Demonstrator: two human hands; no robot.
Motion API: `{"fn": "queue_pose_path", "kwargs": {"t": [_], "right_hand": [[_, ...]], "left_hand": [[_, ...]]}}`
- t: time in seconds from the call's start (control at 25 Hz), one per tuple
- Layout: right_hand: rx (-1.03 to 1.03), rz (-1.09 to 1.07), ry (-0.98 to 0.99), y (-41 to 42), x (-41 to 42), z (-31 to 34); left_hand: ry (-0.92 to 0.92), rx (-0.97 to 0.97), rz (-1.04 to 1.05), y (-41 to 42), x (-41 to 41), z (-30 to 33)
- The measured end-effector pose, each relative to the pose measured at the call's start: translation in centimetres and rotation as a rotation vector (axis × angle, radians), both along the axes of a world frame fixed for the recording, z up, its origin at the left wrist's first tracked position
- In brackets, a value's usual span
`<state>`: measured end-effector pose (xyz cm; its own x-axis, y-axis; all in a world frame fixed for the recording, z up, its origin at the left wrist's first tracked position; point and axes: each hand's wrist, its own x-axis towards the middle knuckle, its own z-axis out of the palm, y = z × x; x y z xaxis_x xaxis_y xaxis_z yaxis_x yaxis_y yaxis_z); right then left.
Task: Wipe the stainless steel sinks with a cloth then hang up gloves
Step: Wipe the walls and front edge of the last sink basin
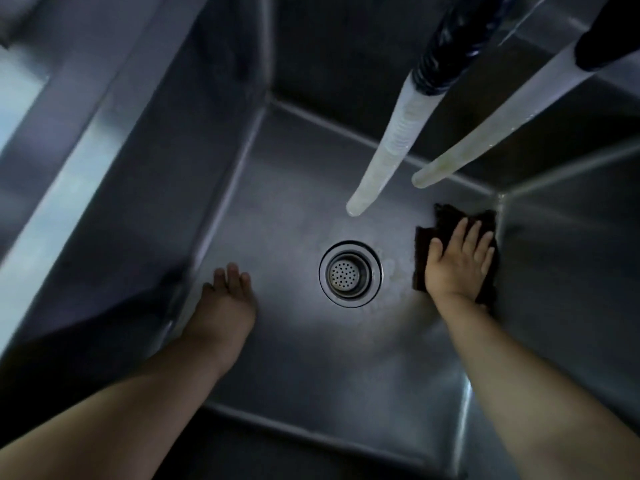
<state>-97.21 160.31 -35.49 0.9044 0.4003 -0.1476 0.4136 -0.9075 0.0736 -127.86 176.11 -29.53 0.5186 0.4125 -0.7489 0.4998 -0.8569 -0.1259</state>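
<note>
My forearms reach into the steel sink (242, 188); my right hand (457, 261) presses flat, fingers spread, on a dark cloth (446, 220) beside the drain strainer (350, 274); my left hand (227, 296) hovers relaxed.

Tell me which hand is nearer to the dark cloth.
Right. The right hand lies flat on the dark cloth at the sink's far right corner. The left hand is across the drain strainer, near the left wall.

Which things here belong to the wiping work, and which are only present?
For the job: dark cloth, right hand pressing it flat, stainless steel sink.

Only present: left hand, drain strainer, two pale hoses hanging above.
</note>
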Motion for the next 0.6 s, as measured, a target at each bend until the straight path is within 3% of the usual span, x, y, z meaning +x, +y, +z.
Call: {"fn": "queue_pose_path", "kwargs": {"t": [0.16, 0.24, 0.36, 0.6], "right_hand": [[0.038, -0.211, 0.061, 2.5, -4.5, -0.3], [0.066, -0.205, 0.081, 5.5, -5.5, -0.5], [0.099, -0.042, 0.070, 10.3, -7.7, -0.9], [0.123, 0.491, 0.112, 15.0, -14.6, -1.6]], "left_hand": [[-0.018, -0.010, -0.003, 0.1, -0.1, 0.0], [-0.019, -0.013, -0.003, 0.0, -0.1, -0.1], [-0.011, -0.014, -0.008, 0.0, 0.0, -0.3], [0.012, -0.001, -0.027, 0.1, -0.2, -0.7]]}}
